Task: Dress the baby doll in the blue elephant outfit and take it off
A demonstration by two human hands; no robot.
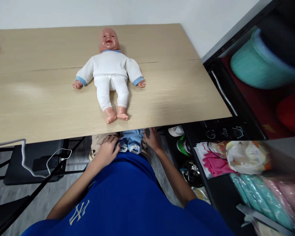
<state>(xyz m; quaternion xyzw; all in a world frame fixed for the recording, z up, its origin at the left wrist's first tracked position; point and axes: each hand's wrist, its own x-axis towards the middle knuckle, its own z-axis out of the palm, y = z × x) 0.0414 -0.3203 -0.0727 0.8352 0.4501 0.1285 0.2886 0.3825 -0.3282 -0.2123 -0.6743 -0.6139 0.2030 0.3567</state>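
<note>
A baby doll [110, 65] lies on its back on the table, in a white top with blue cuffs and collar and white trousers. Below the table edge, a small light-blue garment [132, 139] with white trim rests on my lap. My left hand [109, 149] lies palm down on the lap with fingers stretched, its fingertips at the garment's left side. On the garment's right side is my right hand [151, 139], close against it. The table edge partly covers its fingers, so its grip is unclear. Neither hand touches the doll.
The wooden table [174, 98] spans the front. To the right stands a black shelf unit holding a teal tub [258, 62], pink gloves [217, 164] and plastic-wrapped packs [263, 196]. A white cable [23, 157] hangs at left over a black chair [17, 167].
</note>
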